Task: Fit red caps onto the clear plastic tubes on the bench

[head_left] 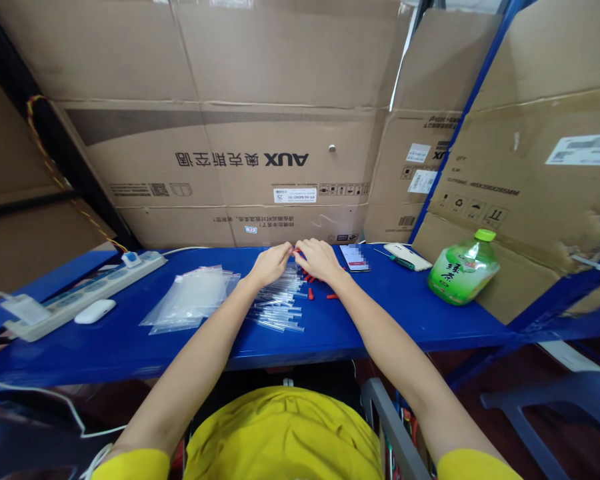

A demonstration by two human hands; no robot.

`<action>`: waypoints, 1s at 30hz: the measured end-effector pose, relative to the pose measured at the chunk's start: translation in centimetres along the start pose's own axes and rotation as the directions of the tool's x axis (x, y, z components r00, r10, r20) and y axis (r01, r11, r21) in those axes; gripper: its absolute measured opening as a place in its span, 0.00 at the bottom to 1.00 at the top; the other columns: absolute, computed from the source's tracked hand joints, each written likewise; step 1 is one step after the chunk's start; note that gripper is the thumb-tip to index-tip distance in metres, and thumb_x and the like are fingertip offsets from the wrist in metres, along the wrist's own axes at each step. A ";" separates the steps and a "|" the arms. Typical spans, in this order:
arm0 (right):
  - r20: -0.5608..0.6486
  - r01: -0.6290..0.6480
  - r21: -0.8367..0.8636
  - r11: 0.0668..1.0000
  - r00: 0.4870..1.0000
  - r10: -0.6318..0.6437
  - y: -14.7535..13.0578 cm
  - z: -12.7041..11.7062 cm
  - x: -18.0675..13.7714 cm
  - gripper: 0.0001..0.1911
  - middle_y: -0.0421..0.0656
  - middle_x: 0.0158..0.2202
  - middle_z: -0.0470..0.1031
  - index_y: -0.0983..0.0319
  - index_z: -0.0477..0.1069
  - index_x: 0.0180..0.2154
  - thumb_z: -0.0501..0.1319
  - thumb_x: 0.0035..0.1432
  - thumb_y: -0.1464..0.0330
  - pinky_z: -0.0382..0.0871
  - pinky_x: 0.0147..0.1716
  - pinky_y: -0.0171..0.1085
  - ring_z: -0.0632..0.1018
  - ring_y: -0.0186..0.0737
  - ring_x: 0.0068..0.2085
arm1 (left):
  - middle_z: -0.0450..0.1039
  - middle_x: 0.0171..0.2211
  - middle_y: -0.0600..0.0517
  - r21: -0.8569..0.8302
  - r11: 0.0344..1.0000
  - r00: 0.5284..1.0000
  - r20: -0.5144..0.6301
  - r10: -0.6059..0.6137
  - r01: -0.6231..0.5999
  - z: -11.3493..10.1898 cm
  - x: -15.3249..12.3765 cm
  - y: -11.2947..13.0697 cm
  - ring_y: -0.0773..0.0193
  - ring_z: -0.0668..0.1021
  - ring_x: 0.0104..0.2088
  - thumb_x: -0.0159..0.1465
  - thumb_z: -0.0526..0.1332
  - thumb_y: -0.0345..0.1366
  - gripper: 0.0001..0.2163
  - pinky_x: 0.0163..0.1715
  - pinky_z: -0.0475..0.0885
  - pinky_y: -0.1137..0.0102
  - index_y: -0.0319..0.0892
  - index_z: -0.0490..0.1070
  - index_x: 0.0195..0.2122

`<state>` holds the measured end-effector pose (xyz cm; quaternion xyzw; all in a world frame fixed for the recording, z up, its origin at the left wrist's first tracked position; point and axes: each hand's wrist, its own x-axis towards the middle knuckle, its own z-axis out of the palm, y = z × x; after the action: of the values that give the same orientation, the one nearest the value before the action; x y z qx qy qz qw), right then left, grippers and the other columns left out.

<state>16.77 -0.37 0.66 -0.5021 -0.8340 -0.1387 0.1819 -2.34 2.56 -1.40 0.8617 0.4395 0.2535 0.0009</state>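
Both my hands meet at the middle of a blue shelf [130, 340]. My left hand [270, 263] and my right hand [320, 259] are pinched together over a small red piece at their fingertips; I cannot make out which hand holds it. Below them lies a pile of clear thin tubes [277, 303]. Several small red caps [311, 291] are scattered just right of the tubes, under my right wrist.
Clear plastic bags [193, 303] lie left of the tubes. A white power strip [85, 293] and a white case [95, 311] sit far left. A phone [355, 257], a second white phone [407, 256] and a green tea bottle [463, 268] are on the right. Cardboard boxes [240, 160] form the back wall.
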 end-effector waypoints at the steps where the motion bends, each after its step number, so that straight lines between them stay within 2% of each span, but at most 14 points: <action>1: 0.004 0.003 -0.013 1.000 1.000 -0.003 -0.1 0.0 0.0 0.15 0.49 0.48 0.80 0.60 0.72 0.48 0.49 0.76 0.62 0.61 0.47 0.40 0.76 0.47 0.50 | 0.80 0.43 0.47 0.024 1.000 1.000 0.007 -0.021 0.021 -0.1 0.0 0.1 0.55 0.81 0.45 0.78 0.43 0.44 0.17 0.43 0.70 0.66 0.47 0.69 0.43; 4: 0.031 0.005 -0.029 1.000 1.000 -0.004 -0.4 0.3 0.1 0.15 0.51 0.49 0.80 0.61 0.72 0.49 0.49 0.76 0.64 0.63 0.47 0.40 0.76 0.48 0.51 | 0.81 0.42 0.47 0.086 0.995 0.997 0.043 -0.062 0.058 -0.4 -0.1 0.4 0.54 0.82 0.44 0.78 0.44 0.47 0.18 0.41 0.69 0.66 0.47 0.70 0.44; 9: 0.071 0.002 -0.033 0.999 0.997 0.001 -0.9 1.0 0.4 0.15 0.54 0.49 0.80 0.63 0.71 0.51 0.49 0.75 0.65 0.66 0.49 0.41 0.77 0.50 0.52 | 0.83 0.41 0.47 0.123 0.990 0.991 0.104 -0.087 0.074 -0.4 0.0 0.2 0.53 0.83 0.43 0.77 0.45 0.45 0.17 0.41 0.68 0.67 0.49 0.73 0.45; 20: 0.079 -0.046 -0.029 0.999 0.996 0.048 -1.2 0.8 0.5 0.12 0.53 0.50 0.81 0.62 0.71 0.49 0.51 0.72 0.67 0.67 0.49 0.40 0.78 0.49 0.51 | 0.83 0.42 0.47 0.095 0.993 0.993 0.085 -0.076 0.068 -0.3 0.2 0.7 0.52 0.83 0.45 0.77 0.46 0.44 0.17 0.40 0.67 0.67 0.49 0.74 0.46; 25: 0.026 -0.056 0.009 0.998 0.998 0.056 -1.1 1.1 0.5 0.13 0.51 0.48 0.81 0.62 0.71 0.48 0.50 0.73 0.68 0.66 0.48 0.40 0.78 0.49 0.50 | 0.83 0.41 0.47 0.067 0.996 0.996 0.064 -0.066 0.062 -0.4 0.2 0.7 0.53 0.83 0.44 0.77 0.46 0.46 0.18 0.39 0.67 0.67 0.49 0.74 0.45; 30: -0.072 -0.039 0.061 0.997 0.996 0.043 -0.4 1.0 0.0 0.12 0.48 0.48 0.81 0.60 0.71 0.48 0.50 0.74 0.65 0.64 0.48 0.38 0.77 0.46 0.50 | 0.83 0.43 0.50 -0.042 0.998 0.998 -0.044 -0.037 0.035 -0.6 -0.2 0.5 0.56 0.82 0.44 0.77 0.48 0.47 0.16 0.40 0.68 0.68 0.49 0.74 0.45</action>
<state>16.28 -0.11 -0.19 -0.5082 -0.8200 -0.1282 0.2298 -2.36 1.98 -0.81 0.8475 0.4496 0.2819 0.0134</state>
